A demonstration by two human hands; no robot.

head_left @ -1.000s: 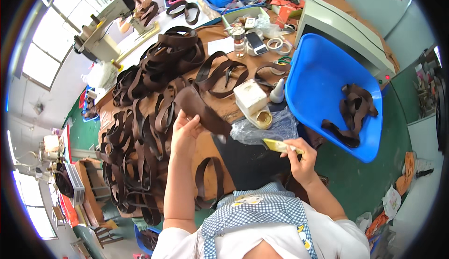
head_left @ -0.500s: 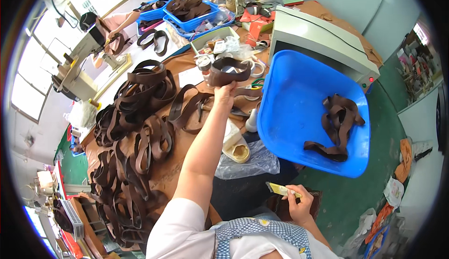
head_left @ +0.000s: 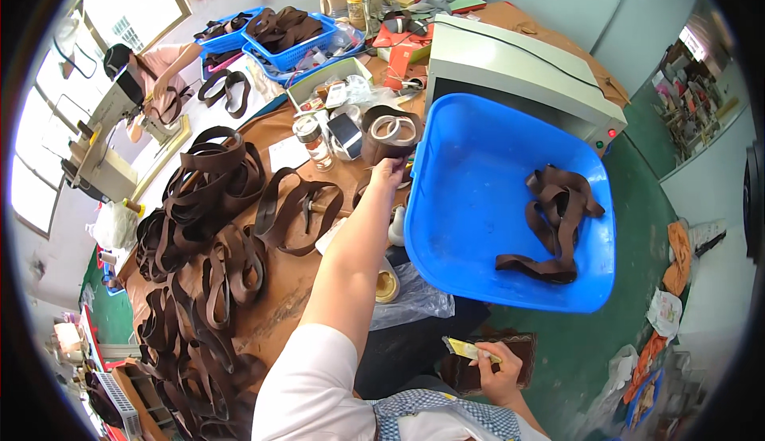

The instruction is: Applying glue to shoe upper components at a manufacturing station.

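My left hand reaches forward over the bench, its fingers closed on a dark brown strap bent into a loop. That strap is close to the left rim of a large blue tub. Inside the tub lies another crumpled brown strap. Low in front of my body, my right hand is closed round a small yellow brush with a dark tip. An open pot with yellowish contents sits partly behind my left forearm.
Several brown straps are heaped along the bench's left side. A glass jar, phone and white tape roll are nearby. A beige machine stands behind the tub. Another person works at a sewing machine.
My left hand has moved right with the brown strap, closer to the tub's rim. The jar and phone show more now. My right hand still holds the brush, and the view has shifted somewhat.
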